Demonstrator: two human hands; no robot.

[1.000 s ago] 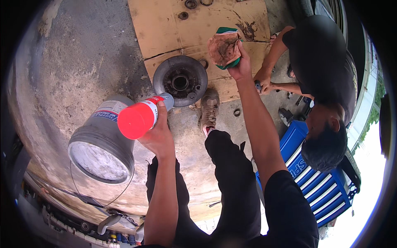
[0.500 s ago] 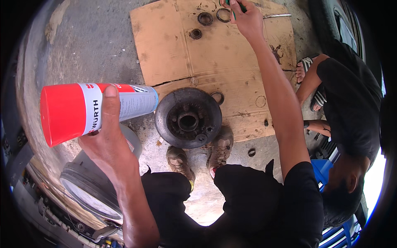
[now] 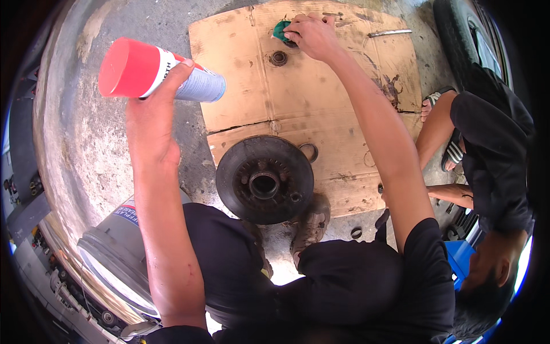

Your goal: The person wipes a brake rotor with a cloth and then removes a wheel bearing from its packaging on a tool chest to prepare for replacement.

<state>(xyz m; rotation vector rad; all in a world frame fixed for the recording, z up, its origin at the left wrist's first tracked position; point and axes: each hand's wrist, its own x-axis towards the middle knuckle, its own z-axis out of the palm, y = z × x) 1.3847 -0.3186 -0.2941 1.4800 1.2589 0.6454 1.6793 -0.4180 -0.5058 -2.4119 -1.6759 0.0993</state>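
My left hand [image 3: 157,109] is wrapped round an aerosol can [image 3: 197,85] with a red cap, held up nearly sideways at the left, its red end pointing left. At the far end of the cardboard sheet [image 3: 229,74], my right hand [image 3: 312,37] is closed on a green cloth [image 3: 280,31]. A dark round part shows partly beneath those fingers. Just nearer to me lies a small bearing [image 3: 278,58]. Between my feet and the cardboard sits a dark brake drum [image 3: 235,172] with a hub hole in its middle. A thin metal ring [image 3: 310,152] lies beside it.
A metal rod [image 3: 389,32] lies at the far right of the cardboard. Another person [image 3: 492,137] crouches at the right, near a tire [image 3: 455,34]. A grey bucket [image 3: 114,241] stands left of my legs. A small dark ring [image 3: 356,232] is on the floor.
My right hand has come left and nearer with the green cloth, over where the larger bearing lay. My left hand has lifted the can farther away from me and slightly right.
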